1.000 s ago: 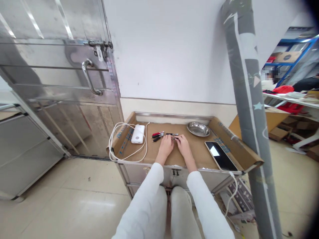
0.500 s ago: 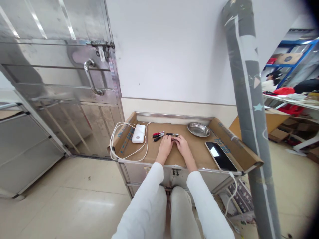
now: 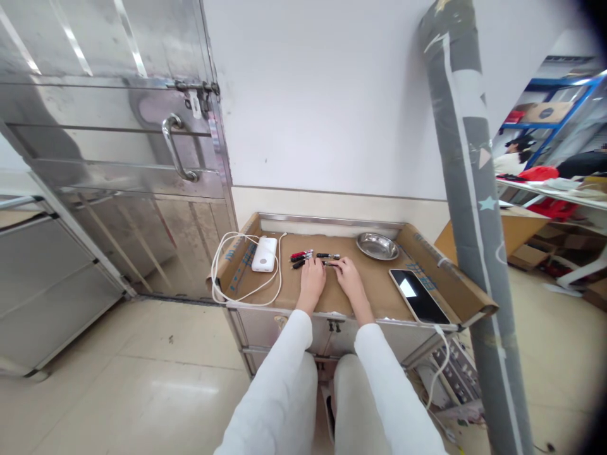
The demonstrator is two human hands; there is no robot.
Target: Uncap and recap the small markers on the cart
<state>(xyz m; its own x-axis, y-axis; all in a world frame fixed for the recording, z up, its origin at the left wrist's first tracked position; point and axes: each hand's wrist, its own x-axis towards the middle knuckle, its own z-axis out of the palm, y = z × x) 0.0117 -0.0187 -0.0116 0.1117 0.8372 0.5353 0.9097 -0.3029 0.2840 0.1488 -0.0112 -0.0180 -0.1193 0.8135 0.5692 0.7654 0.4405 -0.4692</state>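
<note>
Low over the brown cardboard-lined tabletop, my right hand (image 3: 348,276) pinches one end of a thin dark pen-like piece (image 3: 331,263). The piece points left towards my left hand (image 3: 313,278). My left hand has its fingers bent and close together beside a small bunch of red pen-like pieces (image 3: 301,254) and black pen-like pieces (image 3: 298,264) with silvery parts. What its fingertips hold, if anything, is hidden. Just beyond both hands lies another black pen-like piece (image 3: 328,256) with a silvery end.
A white power bank (image 3: 264,254) with a looped white cable (image 3: 246,300) lies on the left. A shallow metal bowl (image 3: 378,246) stands at the back right, a phone (image 3: 419,297) at the front right. Raised cardboard sides (image 3: 446,272) border the top. A tall wrapped roll (image 3: 474,189) leans at right.
My left hand has shifted slightly left, away from my right hand, towards the bunch. A gap has opened between the hands, and the thin dark piece shows there.
</note>
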